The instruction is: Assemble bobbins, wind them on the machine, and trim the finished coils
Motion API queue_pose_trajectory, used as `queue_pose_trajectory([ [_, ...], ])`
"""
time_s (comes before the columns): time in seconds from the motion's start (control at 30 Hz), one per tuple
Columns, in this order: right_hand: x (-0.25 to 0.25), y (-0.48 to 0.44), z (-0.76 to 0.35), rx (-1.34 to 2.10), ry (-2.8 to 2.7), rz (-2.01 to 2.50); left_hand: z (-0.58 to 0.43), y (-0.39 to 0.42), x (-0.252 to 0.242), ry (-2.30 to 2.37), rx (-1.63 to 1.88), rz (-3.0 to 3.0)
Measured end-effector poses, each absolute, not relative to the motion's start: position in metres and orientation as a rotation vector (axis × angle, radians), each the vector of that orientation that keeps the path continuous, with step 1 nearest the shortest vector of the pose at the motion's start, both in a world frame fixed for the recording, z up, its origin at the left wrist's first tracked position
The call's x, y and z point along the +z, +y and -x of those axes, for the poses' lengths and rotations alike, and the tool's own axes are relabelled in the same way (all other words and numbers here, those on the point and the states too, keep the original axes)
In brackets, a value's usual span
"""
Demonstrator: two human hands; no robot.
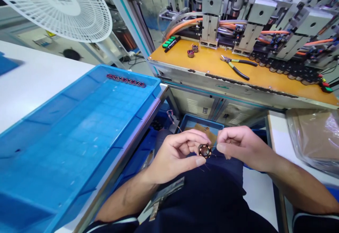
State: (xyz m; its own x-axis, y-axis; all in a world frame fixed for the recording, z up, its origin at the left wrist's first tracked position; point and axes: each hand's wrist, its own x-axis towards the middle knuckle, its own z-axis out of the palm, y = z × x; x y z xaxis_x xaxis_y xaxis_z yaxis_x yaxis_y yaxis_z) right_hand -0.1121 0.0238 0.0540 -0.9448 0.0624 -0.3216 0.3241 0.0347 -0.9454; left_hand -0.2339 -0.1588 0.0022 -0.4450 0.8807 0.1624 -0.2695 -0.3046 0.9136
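My left hand [177, 155] holds a small ring-shaped motor stator [204, 151] between thumb and fingers, its round opening facing me. Copper windings show around the dark ring, and several fine wire ends stick out from it. Just to the right, my right hand [235, 144] is closed in a pinch, thumb against forefinger, on a thin wire [214, 146] that runs from the stator. Both hands are above my lap. The tip of the wire is hidden in my right fingers.
A large blue tray [87, 127] on the left holds a row of stators [125, 80]. On the orange machine bench lie cutting pliers [235, 65], two stators [192, 51] and a black marker [172, 44]. A white fan [60, 6] stands back left, plastic-wrapped cardboard [315, 137] at right.
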Motion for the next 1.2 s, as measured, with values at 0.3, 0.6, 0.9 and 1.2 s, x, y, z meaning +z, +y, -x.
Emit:
queue_pose_trajectory([
  [0.3,0.06,0.031,0.138,-1.965,2.382,0.155,0.23,-0.16,0.005,0.981,1.612,-0.751],
  [0.6,0.057,0.014,0.121,-1.946,2.519,-0.315,0.228,-0.165,0.0,1.015,1.806,-0.759],
  [0.9,0.072,0.012,0.112,-1.832,2.306,-0.376,0.227,-0.159,0.003,1.124,1.836,-0.957],
  [1.2,0.069,0.013,0.102,-1.753,2.468,-0.157,0.225,-0.157,0.003,0.996,1.818,-0.843],
])
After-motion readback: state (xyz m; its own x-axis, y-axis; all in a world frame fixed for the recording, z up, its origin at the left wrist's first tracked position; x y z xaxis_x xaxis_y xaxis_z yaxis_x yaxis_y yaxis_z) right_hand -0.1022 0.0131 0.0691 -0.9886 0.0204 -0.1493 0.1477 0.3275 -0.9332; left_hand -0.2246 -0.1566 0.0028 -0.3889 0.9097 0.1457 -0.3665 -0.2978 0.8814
